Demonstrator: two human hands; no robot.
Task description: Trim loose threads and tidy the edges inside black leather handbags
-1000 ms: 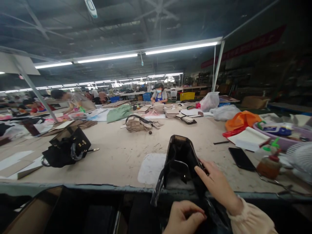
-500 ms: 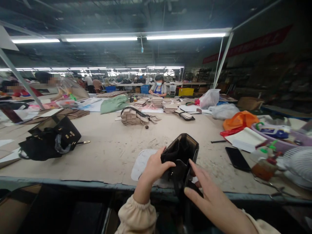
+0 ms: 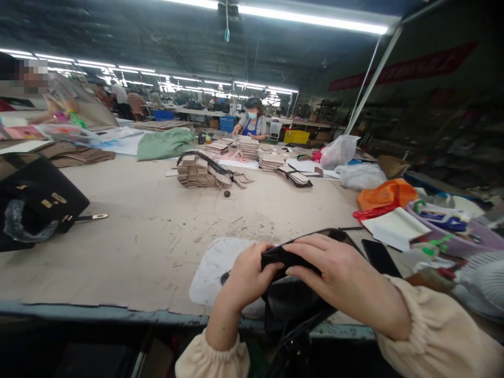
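Observation:
A black bag (image 3: pixel 291 302) lies tilted at the table's front edge, its straps hanging below the edge. My left hand (image 3: pixel 250 273) grips the left end of its rim, thumb on the near side and fingers behind. Close beside it, my right hand (image 3: pixel 325 262) pinches the same rim from above, fingers over the far side and thumb in front. Part of the bag's opening is covered by my right hand. Under the bag and my left hand is a white sheet (image 3: pixel 207 273). Another black bag (image 3: pixel 43 199) with gold hardware stands at the far left.
Bundled brown pieces (image 3: pixel 197 173) and a green cloth (image 3: pixel 165 143) are on the table (image 3: pixel 129 252) further back. To the right are a black phone (image 3: pixel 381 257), an orange bag (image 3: pixel 386 194), a purple basket (image 3: pixel 484 236) and a white fan (image 3: pixel 482 278). A masked person (image 3: pixel 252 126) sits across.
The held bag has turned and tipped, so its opening is less visible. My right hand has moved up onto the rim, nearer my left. The view has shifted right and down.

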